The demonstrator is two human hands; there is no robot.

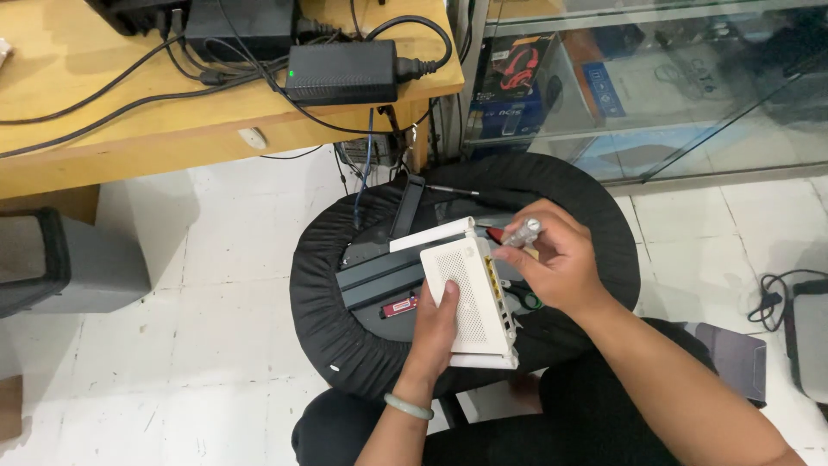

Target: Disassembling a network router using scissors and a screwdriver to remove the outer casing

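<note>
The left hand (431, 332) has its grip closed around a white router (470, 298), a flat box with lots of tiny holes on its face. The router is held up over a round black stool (345, 345), with its port side turned to the right hand. Its white antenna (431, 233) sticks out to the left at the top. A pale green bracelet (408, 406) sits on the left wrist.

The right hand (556, 263) has its grip closed on a screwdriver (517, 233) with a clear handle and a red part. The tip points at the router's edge (it is hidden, so I cannot tell if it touches).

On the stool, under the router, lie dark grey flat parts (379, 272) and a small red thing (399, 306). A thin metal rod (453, 190) lies near the back of the stool.

The stool stands on a white tiled floor (198, 345). Behind it is a wooden worktop (86, 95) with 1 black power brick (342, 72) and many black cables (103, 95). A glass cabinet (655, 86) with boxes inside stands to the right.
</note>
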